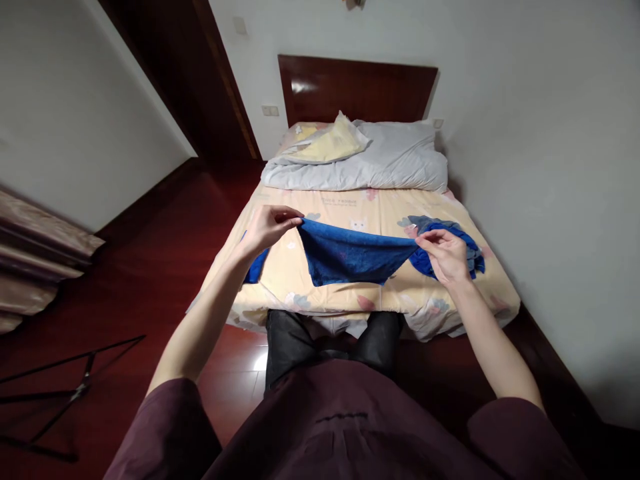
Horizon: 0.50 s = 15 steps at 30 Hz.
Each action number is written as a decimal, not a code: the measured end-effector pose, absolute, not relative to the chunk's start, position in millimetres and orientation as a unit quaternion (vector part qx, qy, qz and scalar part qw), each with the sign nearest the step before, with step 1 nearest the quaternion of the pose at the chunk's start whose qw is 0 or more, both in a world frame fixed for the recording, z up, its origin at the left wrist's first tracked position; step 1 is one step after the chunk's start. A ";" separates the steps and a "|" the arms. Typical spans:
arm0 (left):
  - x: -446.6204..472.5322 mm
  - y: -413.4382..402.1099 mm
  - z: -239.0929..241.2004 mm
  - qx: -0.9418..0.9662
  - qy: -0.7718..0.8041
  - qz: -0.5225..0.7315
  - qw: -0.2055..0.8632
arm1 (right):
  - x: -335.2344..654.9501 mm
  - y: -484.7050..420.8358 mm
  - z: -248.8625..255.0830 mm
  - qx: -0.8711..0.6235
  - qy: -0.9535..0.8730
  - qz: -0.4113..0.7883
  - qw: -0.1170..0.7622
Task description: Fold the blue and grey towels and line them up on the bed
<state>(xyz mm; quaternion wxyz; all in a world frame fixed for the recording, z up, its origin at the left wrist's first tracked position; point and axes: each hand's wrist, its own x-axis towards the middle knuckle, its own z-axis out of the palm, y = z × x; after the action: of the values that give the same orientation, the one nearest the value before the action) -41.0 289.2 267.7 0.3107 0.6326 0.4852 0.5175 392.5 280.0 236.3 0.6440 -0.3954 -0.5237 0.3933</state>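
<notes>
A blue cloth (pixel 350 252) is stretched between my two hands above the bed. My left hand (pixel 270 228) pinches its upper left corner between thumb and fingers. At the upper right corner, my right hand (pixel 447 253) has the same kind of pinch. The cloth's lower edge hangs down and narrows toward the bottom. Behind my right hand lies a crumpled pile of blue and grey-blue cloths (pixel 475 255) on the bed. Another blue cloth (pixel 256 268) lies flat by the left edge, partly hidden by my left forearm.
The bed (pixel 280 300) has a pale yellow patterned sheet and a dark wooden headboard (pixel 360 90). A grey quilt (pixel 400 150) and a yellow cloth (pixel 336 141) are bunched at its far end. A black tripod stand (pixel 80 390) is on the floor at left, near a curtain (pixel 40 260).
</notes>
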 end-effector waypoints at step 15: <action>-40.3 421.9 186.3 0.530 0.512 0.535 0.415 | 342.5 419.0 164.0 -0.455 -0.444 0.424 0.646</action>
<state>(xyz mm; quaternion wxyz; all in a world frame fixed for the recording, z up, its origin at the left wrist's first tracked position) -40.3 421.9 186.3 0.4147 0.5298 0.5115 0.5345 342.5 419.0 164.0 0.6457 -0.4546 -0.4439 0.4235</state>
